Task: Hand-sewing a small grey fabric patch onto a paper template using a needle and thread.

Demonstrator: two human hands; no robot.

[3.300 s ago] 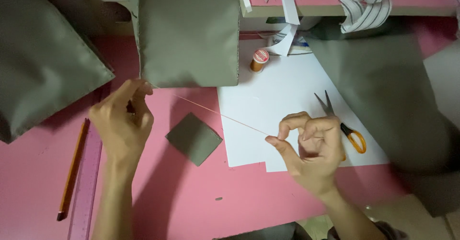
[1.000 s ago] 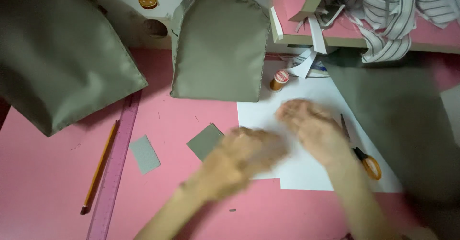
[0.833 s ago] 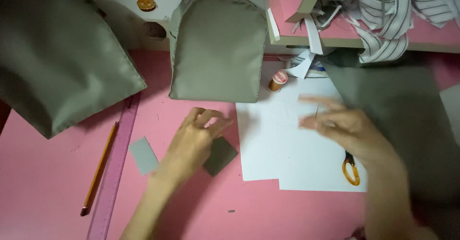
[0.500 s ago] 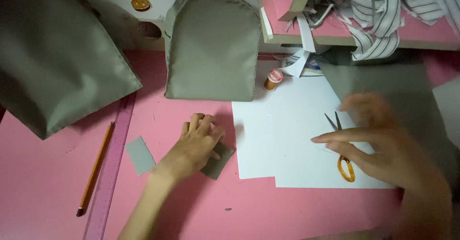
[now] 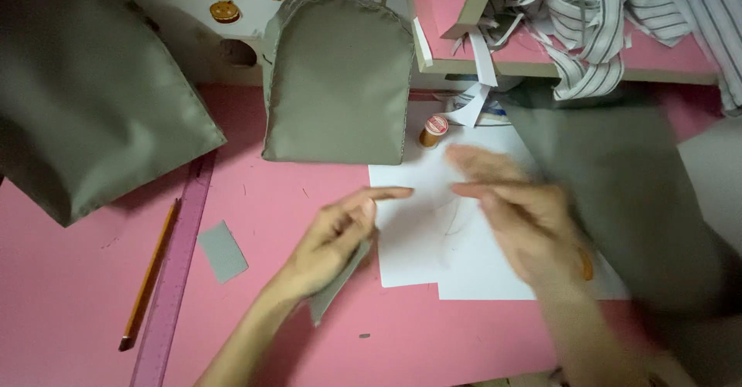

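left hand [image 5: 328, 244] pinches grey fabric patch [image 5: 336, 283]; right hand [image 5: 525, 221] blurred, grip unclear.

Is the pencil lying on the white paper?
No, the pencil lies on the pink table beside the pink ruler, far to the left of the white paper.

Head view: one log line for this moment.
left hand: holds small olive fabric piece | right hand: blurred, over white paper | surface: pink table
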